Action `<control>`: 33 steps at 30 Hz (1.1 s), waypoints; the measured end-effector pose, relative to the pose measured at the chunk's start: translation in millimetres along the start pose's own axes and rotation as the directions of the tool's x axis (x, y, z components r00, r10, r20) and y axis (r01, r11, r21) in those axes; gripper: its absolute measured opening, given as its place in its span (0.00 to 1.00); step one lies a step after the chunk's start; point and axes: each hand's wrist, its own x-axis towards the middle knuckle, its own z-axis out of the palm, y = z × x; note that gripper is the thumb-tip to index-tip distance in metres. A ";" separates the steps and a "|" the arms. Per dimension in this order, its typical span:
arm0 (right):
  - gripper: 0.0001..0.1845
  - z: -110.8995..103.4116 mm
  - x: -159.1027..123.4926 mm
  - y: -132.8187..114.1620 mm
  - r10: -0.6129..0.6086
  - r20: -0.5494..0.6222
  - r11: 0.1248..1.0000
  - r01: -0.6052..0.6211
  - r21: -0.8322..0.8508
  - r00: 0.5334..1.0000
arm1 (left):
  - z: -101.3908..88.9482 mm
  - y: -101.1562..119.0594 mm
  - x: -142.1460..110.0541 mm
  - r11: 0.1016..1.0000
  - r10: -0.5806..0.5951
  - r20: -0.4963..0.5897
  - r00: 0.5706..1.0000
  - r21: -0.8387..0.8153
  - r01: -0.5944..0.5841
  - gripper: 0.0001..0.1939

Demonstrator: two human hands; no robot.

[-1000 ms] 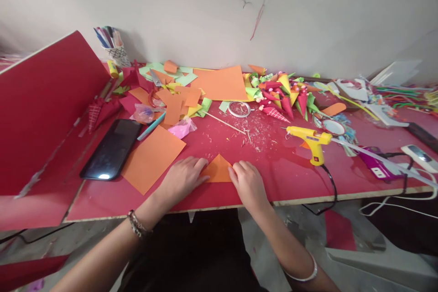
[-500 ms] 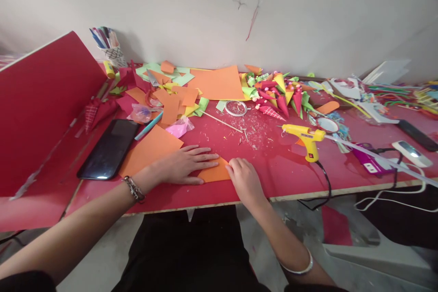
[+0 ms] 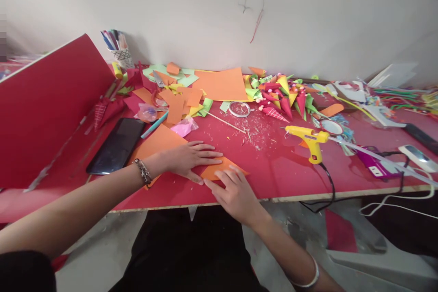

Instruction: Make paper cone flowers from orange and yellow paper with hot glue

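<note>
A small orange piece of paper [image 3: 209, 171] lies near the front edge of the red table [image 3: 171, 198], its far corner pointing right. My left hand [image 3: 191, 160] rests flat over its left part, fingers stretched out. Against the paper's near edge my right hand [image 3: 234, 191] lies palm down, fingers extended on the sheet and its thumb side close to my left thumb. Both hands partly hide the paper. Under my left wrist is a larger orange sheet [image 3: 160, 139].
A black phone [image 3: 116, 146] lies left, beside a red board [image 3: 51, 114]. Behind are paper scraps [image 3: 176, 105], a pen cup [image 3: 122, 57] and small paper cones [image 3: 284, 100]. A yellow glue gun [image 3: 311, 141] with its cord stands right, near a purple box [image 3: 376, 166].
My right hand has moved left from the paper's right corner and flattened over its near edge, uncovering that corner. My left hand stays on the paper. The view has shifted slightly.
</note>
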 end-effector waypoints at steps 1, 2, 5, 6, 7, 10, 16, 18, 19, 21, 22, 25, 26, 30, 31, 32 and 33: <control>0.17 0.2 -0.7 -2.3 0.003 0.014 1.000 -0.003 0.021 1.000 | -0.1 -0.1 0.3 1.000 -0.008 0.004 1.000 -0.009 0.008 0.31; 0.17 0.1 -1.5 -3.4 0.015 0.022 0.999 -0.016 0.037 1.000 | -0.2 -0.3 0.5 1.000 -0.016 0.009 1.000 -0.017 0.016 0.31; 0.19 -2.4 -5.8 -0.3 0.052 0.038 0.996 -0.054 0.066 0.998 | -0.1 -1.7 0.6 0.999 -0.028 0.024 0.999 -0.023 0.028 0.32; 0.19 -4.0 -8.3 2.5 0.066 0.041 0.995 -0.068 0.067 0.997 | 0.1 -2.3 0.5 1.000 -0.022 0.029 0.999 -0.015 0.023 0.33; 0.19 -5.7 -11.5 6.0 0.079 0.045 0.995 -0.082 0.064 0.996 | 0.3 -2.9 0.4 1.000 -0.013 0.033 0.999 -0.003 0.013 0.34; 0.19 -10.5 -24.6 18.9 0.126 0.054 0.991 -0.128 0.035 0.991 | 0.6 -4.1 0.2 0.999 0.020 0.036 0.999 0.032 -0.021 0.35; 0.20 -16.6 -54.0 42.7 0.243 0.039 0.970 -0.242 -0.031 0.969 | -1.8 -4.5 1.5 0.999 0.019 0.058 0.998 0.043 -0.021 0.35; 0.19 -18.1 -60.2 46.9 0.262 0.041 0.965 -0.261 -0.040 0.964 | -3.4 -5.0 2.2 0.999 0.003 0.083 0.997 0.043 -0.007 0.36; 0.19 -18.6 -62.3 48.1 0.267 0.043 0.963 -0.266 -0.042 0.963 | -4.1 -5.0 2.4 0.999 -0.003 0.092 0.996 0.042 -0.001 0.36; 0.20 -18.5 -64.8 49.0 0.271 0.046 0.962 -0.269 -0.042 0.961 | -4.7 -2.6 2.4 0.999 -0.007 0.091 0.996 0.045 0.003 0.36; 0.20 -18.0 -65.4 48.9 0.273 0.045 0.962 -0.271 -0.040 0.961 | -4.4 0.1 1.9 0.999 -0.003 0.078 0.997 0.051 -0.001 0.36; 0.20 -16.0 -66.3 47.7 0.275 0.033 0.961 -0.273 -0.041 0.961 | -0.3 14.7 -1.7 0.996 0.036 0.038 0.999 0.079 -0.039 0.32; 0.21 -15.5 -66.4 47.4 0.275 0.030 0.961 -0.273 -0.046 0.961 | 1.9 20.7 -4.0 0.995 0.056 0.036 0.998 0.085 -0.059 0.30; 0.21 -14.8 -66.6 47.0 0.271 0.031 0.961 -0.269 -0.061 0.962 | 11.0 40.1 -18.8 0.990 0.101 0.044 0.994 0.091 -0.105 0.23; 0.21 -14.6 -66.5 47.1 0.270 0.029 0.961 -0.268 -0.061 0.962 | 12.7 42.7 -23.6 0.991 0.095 0.045 0.994 0.095 -0.099 0.23; 0.21 -14.3 -66.5 47.2 0.269 0.026 0.962 -0.267 -0.060 0.963 | 14.1 44.6 -28.5 0.991 0.086 0.047 0.995 0.097 -0.091 0.23; 0.21 -13.9 -66.6 47.4 0.268 0.023 0.962 -0.266 -0.060 0.963 | 15.3 45.7 -33.4 0.992 0.073 0.047 0.996 0.098 -0.077 0.23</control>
